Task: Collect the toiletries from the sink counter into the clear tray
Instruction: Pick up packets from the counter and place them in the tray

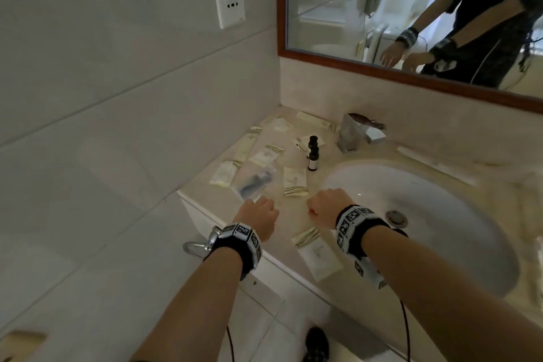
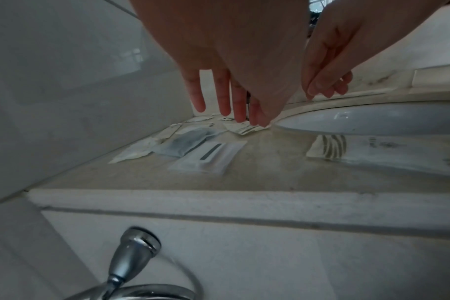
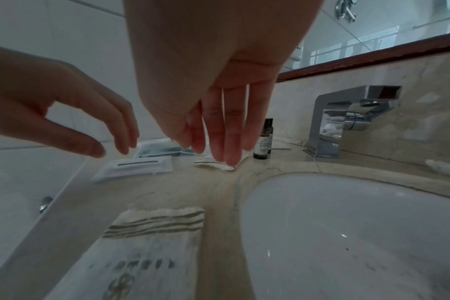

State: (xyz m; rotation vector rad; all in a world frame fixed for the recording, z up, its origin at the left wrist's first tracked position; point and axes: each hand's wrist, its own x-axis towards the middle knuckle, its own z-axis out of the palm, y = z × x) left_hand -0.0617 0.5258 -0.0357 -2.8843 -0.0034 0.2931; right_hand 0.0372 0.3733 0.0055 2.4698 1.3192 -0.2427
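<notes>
Hands hover above the sink counter (image 1: 296,211): left hand (image 1: 258,216) at 9 o'clock and right hand (image 1: 327,207) at 3 o'clock, fingers loose, holding nothing. Toiletry packets (image 1: 294,181) and a dark bottle (image 1: 313,153) lie toward 12 o'clock; I cannot make out the clear tray.

black wristbands (image 1: 241,247) with square markers

**Toiletries loose on sink counter**

Cream sachets with striped ends (image 1: 295,182) lie flat across frame centre, spread from the back corner to the front edge. A clear packet with dark contents (image 1: 255,180) sits centre-left. 2 small dark bottles (image 1: 313,153) stand upright, touching, left of the basin. Largest sachet (image 1: 318,254) lies lower centre.
</notes>
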